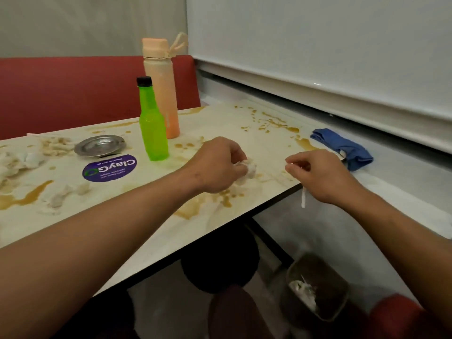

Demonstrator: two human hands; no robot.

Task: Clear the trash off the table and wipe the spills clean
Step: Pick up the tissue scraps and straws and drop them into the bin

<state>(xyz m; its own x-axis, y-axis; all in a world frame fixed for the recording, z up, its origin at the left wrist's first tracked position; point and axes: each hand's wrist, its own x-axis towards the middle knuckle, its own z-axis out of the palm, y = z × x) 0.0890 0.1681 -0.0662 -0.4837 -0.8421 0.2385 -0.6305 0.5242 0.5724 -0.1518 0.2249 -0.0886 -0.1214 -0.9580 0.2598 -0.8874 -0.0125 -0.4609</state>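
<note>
My left hand (220,165) grips a crumpled white tissue (248,171) on the pale table (234,133), among brown spills (195,206). My right hand (318,174) hovers past the table's right edge with its fingers loosely curled and nothing seen between the fingertips. A thin white paper strip (303,198) is in the air just under it, above the bin (318,287) on the floor, which holds white tissue. More tissue scraps (66,194) and a soggy pile (22,160) lie at the left. A blue cloth (344,148) rests on the ledge to the right.
A green bottle (152,123) and a peach flask (161,89) stand mid-table, beside a steel plate (99,145) and a purple round sticker (110,167). A red bench back (61,94) runs behind; a white wall ledge (367,113) borders the right.
</note>
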